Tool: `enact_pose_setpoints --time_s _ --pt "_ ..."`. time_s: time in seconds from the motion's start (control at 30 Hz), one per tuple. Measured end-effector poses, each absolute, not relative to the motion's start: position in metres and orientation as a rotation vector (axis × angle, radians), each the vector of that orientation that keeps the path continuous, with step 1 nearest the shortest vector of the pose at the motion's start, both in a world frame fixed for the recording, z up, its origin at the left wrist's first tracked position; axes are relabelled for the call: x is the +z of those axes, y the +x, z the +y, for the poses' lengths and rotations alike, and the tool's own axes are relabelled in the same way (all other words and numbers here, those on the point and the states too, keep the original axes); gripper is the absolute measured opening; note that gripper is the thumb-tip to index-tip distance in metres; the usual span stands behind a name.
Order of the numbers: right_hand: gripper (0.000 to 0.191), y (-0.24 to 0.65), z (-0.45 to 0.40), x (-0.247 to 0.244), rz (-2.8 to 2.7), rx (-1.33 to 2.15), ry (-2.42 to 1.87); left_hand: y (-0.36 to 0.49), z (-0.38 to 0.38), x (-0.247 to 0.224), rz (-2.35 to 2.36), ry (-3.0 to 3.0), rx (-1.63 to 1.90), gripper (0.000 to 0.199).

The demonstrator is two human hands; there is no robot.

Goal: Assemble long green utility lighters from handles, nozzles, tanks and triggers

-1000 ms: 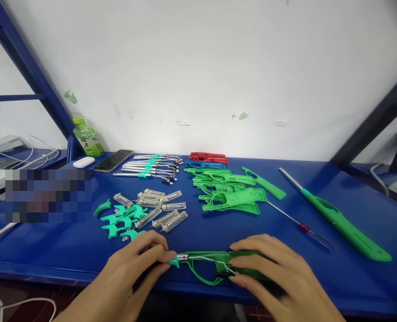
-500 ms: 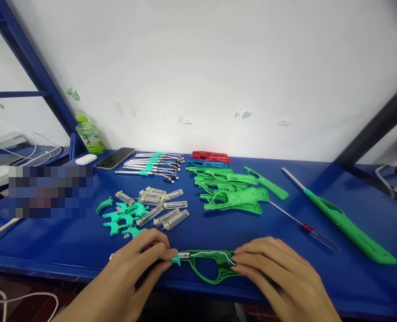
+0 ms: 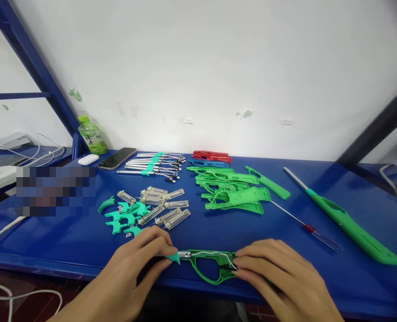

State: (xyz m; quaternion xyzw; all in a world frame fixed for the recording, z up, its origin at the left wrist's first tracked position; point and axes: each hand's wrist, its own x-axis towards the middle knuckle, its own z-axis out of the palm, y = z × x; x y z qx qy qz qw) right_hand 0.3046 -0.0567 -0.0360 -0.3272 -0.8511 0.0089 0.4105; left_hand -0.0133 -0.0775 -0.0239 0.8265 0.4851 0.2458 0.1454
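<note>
My left hand (image 3: 143, 264) pinches a metal lighter tube (image 3: 185, 254) at its teal collar (image 3: 174, 257), near the table's front edge. The tube's end meets a green lighter shell half (image 3: 207, 275), and a white wire (image 3: 215, 253) runs from it along the shell. At the shell's other end my right hand (image 3: 279, 268) is closed round the handle, its fingertips by the wire's end and a dark part. The right hand hides most of the handle. Beyond my left hand lie teal plastic pieces (image 3: 127, 214) and clear fuel tanks (image 3: 166, 205).
Several lighter tubes with wires (image 3: 151, 165) lie at the back, near a phone (image 3: 117, 158) and a bottle (image 3: 93, 136). Green shell halves (image 3: 232, 197), red shells (image 3: 211, 156), a screwdriver (image 3: 310, 229) and an assembled green lighter (image 3: 346, 219) lie across the middle and right.
The left hand and tube have barely shifted, with the collar staying pinched. Right fingers keep their place at the shell. The whole view has moved slightly.
</note>
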Motion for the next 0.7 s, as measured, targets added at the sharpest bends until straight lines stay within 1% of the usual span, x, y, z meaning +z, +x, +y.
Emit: enact_pose_setpoints --time_s 0.13,0.3,0.4,0.57,0.7 --pt "0.027 0.303 -0.056 -0.032 -2.135 -0.006 -0.796 -0.014 -0.078 -0.022 1.435 2.433 0.736 0.016" --pt "0.028 0.303 -0.056 -0.031 -2.145 -0.015 -0.796 -0.011 -0.082 -0.023 1.446 2.540 0.817 0.025" --pt "0.029 0.302 -0.055 -0.031 -2.143 -0.040 -0.781 -0.017 -0.082 -0.021 1.540 2.591 0.809 0.030" --pt "0.029 0.302 -0.054 -0.032 -2.140 -0.058 -0.773 -0.050 -0.067 0.001 1.735 2.686 0.941 0.023" --pt "0.027 0.303 -0.053 -0.035 -2.153 -0.047 -0.777 -0.075 -0.059 0.017 1.858 2.724 0.837 0.037"
